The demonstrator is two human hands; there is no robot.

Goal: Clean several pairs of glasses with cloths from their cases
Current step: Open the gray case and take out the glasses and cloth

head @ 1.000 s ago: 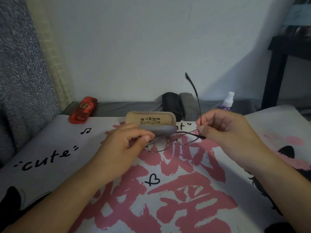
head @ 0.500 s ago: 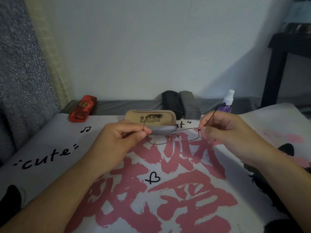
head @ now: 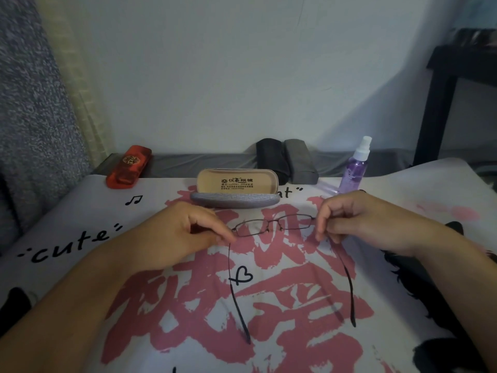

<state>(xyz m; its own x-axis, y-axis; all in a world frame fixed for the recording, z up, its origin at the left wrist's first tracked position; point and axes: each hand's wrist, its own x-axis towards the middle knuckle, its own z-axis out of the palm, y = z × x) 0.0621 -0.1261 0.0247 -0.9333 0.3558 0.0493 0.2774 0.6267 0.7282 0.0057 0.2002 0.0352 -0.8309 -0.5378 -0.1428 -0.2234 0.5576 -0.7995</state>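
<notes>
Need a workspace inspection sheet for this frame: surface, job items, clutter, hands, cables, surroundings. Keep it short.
Surface: white mat with pink characters, black "cute" lettering, a heart and a music note.
Job's things: thin-framed glasses, both temples unfolded toward the person; open case, tan lining showing, behind them; no cloth seen.
Clutter: red case far left, closed; black case and grey case side by side at the back; purple spray bottle upright on the right.
Hands: left hand pinches the frame's left corner; right hand holds the right corner.
Cables: nothing seen.
Surroundings: pale wall, speckled grey fabric left, dark furniture right.
</notes>
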